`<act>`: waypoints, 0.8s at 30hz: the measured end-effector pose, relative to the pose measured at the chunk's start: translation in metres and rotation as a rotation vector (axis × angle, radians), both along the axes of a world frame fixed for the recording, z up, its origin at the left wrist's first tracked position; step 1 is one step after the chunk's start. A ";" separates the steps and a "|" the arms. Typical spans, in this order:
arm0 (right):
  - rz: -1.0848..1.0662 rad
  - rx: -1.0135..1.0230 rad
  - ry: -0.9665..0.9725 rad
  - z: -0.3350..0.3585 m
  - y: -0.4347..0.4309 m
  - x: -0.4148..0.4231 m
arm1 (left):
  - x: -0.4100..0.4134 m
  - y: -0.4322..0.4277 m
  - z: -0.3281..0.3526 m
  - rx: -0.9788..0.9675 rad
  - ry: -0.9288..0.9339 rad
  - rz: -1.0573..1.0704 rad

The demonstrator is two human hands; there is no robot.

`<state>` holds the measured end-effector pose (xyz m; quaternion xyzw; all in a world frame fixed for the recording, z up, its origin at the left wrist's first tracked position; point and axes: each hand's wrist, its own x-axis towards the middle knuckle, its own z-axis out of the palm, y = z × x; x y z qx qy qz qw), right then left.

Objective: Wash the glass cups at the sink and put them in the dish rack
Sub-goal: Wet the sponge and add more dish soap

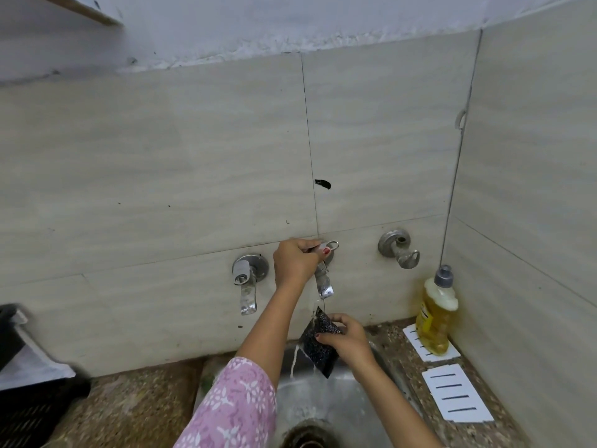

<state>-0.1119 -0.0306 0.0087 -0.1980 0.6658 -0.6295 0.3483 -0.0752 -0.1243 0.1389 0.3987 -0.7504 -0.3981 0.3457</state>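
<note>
- Head view: a tiled wall [161, 156] of pale grey fills the space behind and above both hands.
- Below the hands and to their left runs a speckled stone counter [135, 405].
- The steel sink [339, 399] lies directly under the right hand, and its drain [307, 434] sits lower still, between the two forearms.
- A black latticed basket [29, 412] stands on the counter, well to the left of the left hand; it is blurred.
- A pink floral sleeve [232, 405] covers the left upper arm.
- The left hand [295, 261] is raised to the wall, with its fingers curled round the handle of the middle tap [323, 282].
- The right hand [347, 339] is below the left, above the sink, and pinches a dark scrubbing pad [318, 347] between thumb and fingers.
- The pad hangs just under the tap's spout, and a water stream [295, 357] runs over it into the sink.
- A second tap [247, 286] is just left of the left hand, untouched.
- A wall valve [399, 248] sits to the right of the left hand.
- A bottle of yellow dish soap [436, 315] with a grey cap stands to the right of the right hand, on a white slotted tray [431, 344].
- Another slotted tray [457, 394] lies nearer, right of the right forearm.
</note>
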 end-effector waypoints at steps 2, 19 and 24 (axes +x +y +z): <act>-0.019 -0.020 -0.007 0.001 0.000 -0.003 | 0.000 0.001 0.000 -0.002 0.009 -0.005; -0.066 -0.304 -0.521 -0.008 -0.001 -0.016 | 0.046 0.012 -0.062 0.110 0.229 0.068; -0.060 -0.294 -0.636 -0.019 -0.004 -0.012 | 0.069 0.027 -0.102 0.439 0.348 0.191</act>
